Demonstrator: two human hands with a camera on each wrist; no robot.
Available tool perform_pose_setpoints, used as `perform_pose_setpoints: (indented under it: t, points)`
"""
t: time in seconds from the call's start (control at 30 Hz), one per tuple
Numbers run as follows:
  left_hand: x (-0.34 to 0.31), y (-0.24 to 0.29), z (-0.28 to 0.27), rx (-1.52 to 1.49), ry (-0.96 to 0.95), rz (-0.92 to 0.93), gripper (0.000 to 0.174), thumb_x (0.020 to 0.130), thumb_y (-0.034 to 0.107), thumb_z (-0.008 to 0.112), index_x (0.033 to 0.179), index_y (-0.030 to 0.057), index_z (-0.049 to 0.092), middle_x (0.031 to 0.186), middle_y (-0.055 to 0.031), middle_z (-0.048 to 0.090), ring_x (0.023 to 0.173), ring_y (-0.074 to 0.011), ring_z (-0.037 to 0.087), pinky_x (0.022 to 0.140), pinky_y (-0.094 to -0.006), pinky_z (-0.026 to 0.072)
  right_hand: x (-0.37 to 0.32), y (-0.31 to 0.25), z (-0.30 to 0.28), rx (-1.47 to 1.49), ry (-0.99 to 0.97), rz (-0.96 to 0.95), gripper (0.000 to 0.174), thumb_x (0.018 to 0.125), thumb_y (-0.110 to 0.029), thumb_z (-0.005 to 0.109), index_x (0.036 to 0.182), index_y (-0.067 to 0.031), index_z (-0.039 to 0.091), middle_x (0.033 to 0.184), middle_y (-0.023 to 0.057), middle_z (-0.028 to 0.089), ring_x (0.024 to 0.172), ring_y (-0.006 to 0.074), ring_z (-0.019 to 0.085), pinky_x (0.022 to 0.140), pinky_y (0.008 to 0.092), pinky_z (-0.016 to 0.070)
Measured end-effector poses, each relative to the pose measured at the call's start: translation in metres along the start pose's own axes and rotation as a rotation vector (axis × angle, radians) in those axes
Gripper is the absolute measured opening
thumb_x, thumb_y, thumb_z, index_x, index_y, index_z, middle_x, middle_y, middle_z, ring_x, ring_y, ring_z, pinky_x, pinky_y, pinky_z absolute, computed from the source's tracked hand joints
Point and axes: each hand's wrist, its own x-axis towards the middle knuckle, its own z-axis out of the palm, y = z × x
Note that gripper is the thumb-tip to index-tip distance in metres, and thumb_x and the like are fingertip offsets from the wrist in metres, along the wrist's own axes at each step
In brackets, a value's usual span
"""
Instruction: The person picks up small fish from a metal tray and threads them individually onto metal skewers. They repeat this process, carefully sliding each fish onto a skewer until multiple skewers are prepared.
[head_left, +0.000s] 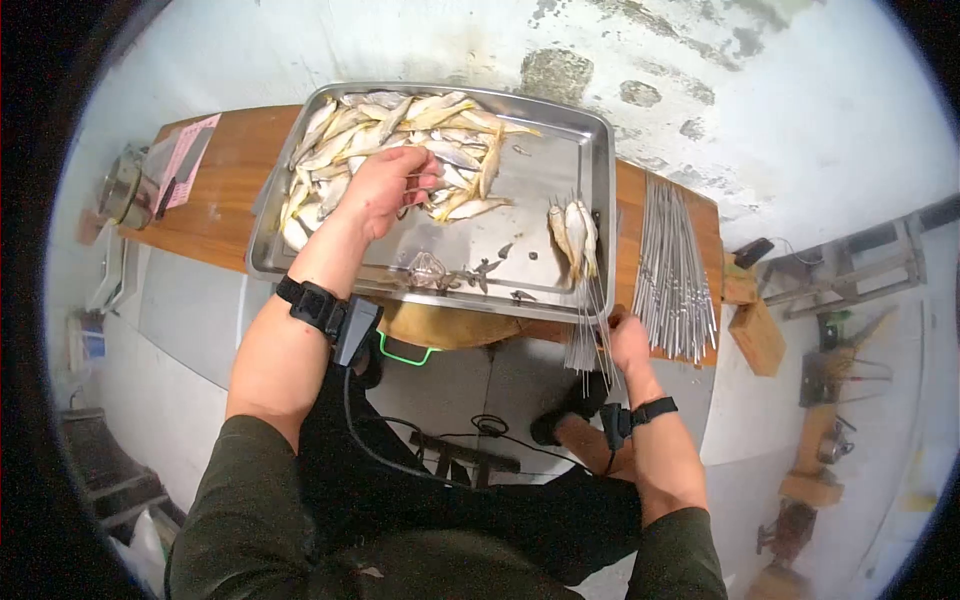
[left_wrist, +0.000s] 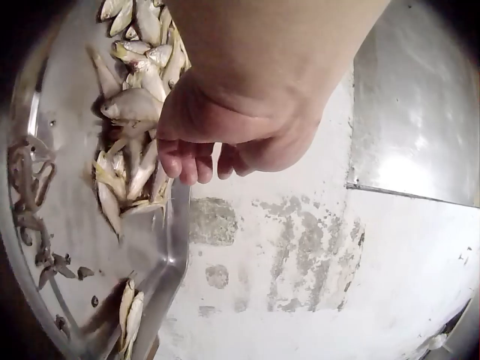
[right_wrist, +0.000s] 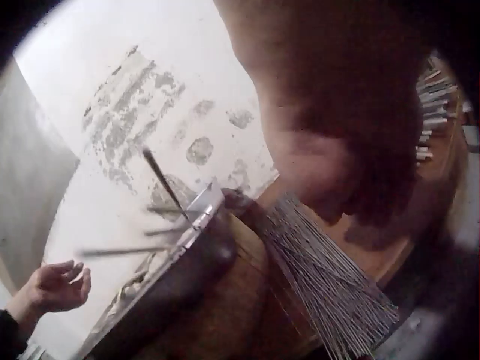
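Observation:
My left hand (head_left: 395, 185) is over a pile of small yellowish-silver fish (head_left: 345, 140) in a steel tray (head_left: 555, 120). Its fingers are loosely bent, and no fish shows between them in the left wrist view. Several fish on skewers (head_left: 573, 235) lie at the tray's right end, the thin rods (head_left: 585, 345) jutting over the front rim. Beside those rod ends is my right hand (head_left: 630, 345), close to a bundle of loose metal skewers (head_left: 675, 270). In the right wrist view the right hand is dark and blurred; I cannot tell whether it holds a rod.
The tray sits on a wooden board (head_left: 225, 220) against a stained white wall (head_left: 780, 130). Dark scraps (head_left: 487, 270) lie near the tray's front rim. A knife (head_left: 180, 175) on pink paper and a metal pot (head_left: 128, 190) are at the left. Below is a green-handled pan (head_left: 405, 350).

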Motion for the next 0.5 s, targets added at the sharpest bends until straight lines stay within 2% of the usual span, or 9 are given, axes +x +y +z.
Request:
perform_pose_setpoints:
  t: [0.07,0.13,0.17,0.27,0.33,0.37,0.4,0.47,0.5]
  points:
    - [0.004,-0.002,-0.001,0.027,0.006,0.008,0.015,0.092,0.022,0.053,0.087,0.0107,0.061,0.081,0.0039,0.062,0.071,-0.0053,0.057,0.063,-0.0207,0.0447,0.002,0.001,0.009,0.004,-0.020,-0.037,0.022,0.081,-0.023,0.066,0.093,-0.0047,0.062,0.084,0.0210,0.066,0.086,0.0400,0.062,0.075,0.0469,0.0492]
    - [0.011,-0.004,-0.005,0.104,0.009,-0.018,0.017,0.094,0.020,0.052,0.098,0.0056,0.060,0.086,0.0000,0.063,0.076,-0.0099,0.059,0.065,-0.0233,0.0483,0.005,-0.009,0.011,0.133,0.027,-0.071,0.018,0.080,-0.019,0.064,0.091,-0.0054,0.062,0.084,0.0215,0.066,0.085,0.0419,0.061,0.075,0.0478,0.0491]
    - [0.012,-0.006,-0.007,0.117,0.015,-0.015,0.017,0.094,0.020,0.052,0.098,0.0056,0.060,0.086,0.0000,0.063,0.076,-0.0099,0.059,0.065,-0.0233,0.0483,0.004,-0.009,0.007,0.105,-0.028,-0.012,0.020,0.081,-0.019,0.062,0.092,-0.0026,0.062,0.084,0.0241,0.065,0.085,0.0437,0.061,0.076,0.0488,0.0486]
    - [0.014,-0.011,-0.009,0.148,0.066,-0.081,0.018,0.093,0.021,0.053,0.095,0.0051,0.061,0.084,-0.0006,0.062,0.074,-0.0103,0.058,0.064,-0.0231,0.0475,0.007,0.004,0.017,0.068,-0.017,-0.060,0.026,0.081,-0.025,0.063,0.087,0.0004,0.066,0.081,0.0214,0.066,0.082,0.0404,0.063,0.074,0.0451,0.0495]
    - [0.014,-0.008,-0.007,0.458,0.041,-0.088,0.017,0.091,0.022,0.056,0.093,0.0061,0.061,0.083,-0.0012,0.062,0.074,-0.0103,0.058,0.063,-0.0227,0.0461,0.011,0.001,0.017,0.127,-0.041,-0.013,0.026,0.081,-0.024,0.061,0.087,0.0012,0.066,0.082,0.0224,0.065,0.082,0.0401,0.063,0.072,0.0455,0.0491]
    - [0.016,-0.006,-0.004,0.564,0.043,-0.054,0.020,0.089,0.022,0.059,0.095,0.0032,0.063,0.082,-0.0053,0.064,0.076,-0.0155,0.061,0.065,-0.0270,0.0475,0.012,0.002,0.014,0.163,-0.049,0.015,0.030,0.081,-0.025,0.061,0.089,0.0029,0.065,0.085,0.0248,0.065,0.085,0.0415,0.062,0.075,0.0458,0.0488]
    - [0.019,-0.005,-0.002,0.575,0.045,-0.058,0.020,0.089,0.022,0.059,0.095,0.0032,0.063,0.082,-0.0053,0.064,0.076,-0.0155,0.061,0.065,-0.0270,0.0475,0.009,-0.004,0.003,0.198,-0.059,0.046,0.033,0.080,-0.026,0.061,0.091,0.0047,0.063,0.088,0.0272,0.064,0.087,0.0428,0.061,0.077,0.0462,0.0485]
    - [0.033,0.001,0.003,1.230,0.026,0.355,0.025,0.086,0.020,0.060,0.101,0.0005,0.063,0.083,-0.0105,0.065,0.079,-0.0223,0.062,0.070,-0.0326,0.0492,0.007,-0.014,-0.012,0.195,-0.104,0.079,0.034,0.078,-0.026,0.062,0.091,0.0049,0.063,0.090,0.0265,0.064,0.088,0.0412,0.062,0.078,0.0455,0.0482]
    - [0.042,0.005,0.008,1.316,0.004,0.287,0.031,0.081,0.018,0.063,0.107,-0.0001,0.062,0.092,-0.0162,0.064,0.087,-0.0303,0.062,0.078,-0.0373,0.0489,0.007,-0.016,-0.016,0.246,-0.101,0.107,0.033,0.078,-0.025,0.061,0.091,0.0050,0.063,0.091,0.0262,0.064,0.089,0.0405,0.062,0.079,0.0449,0.0480]
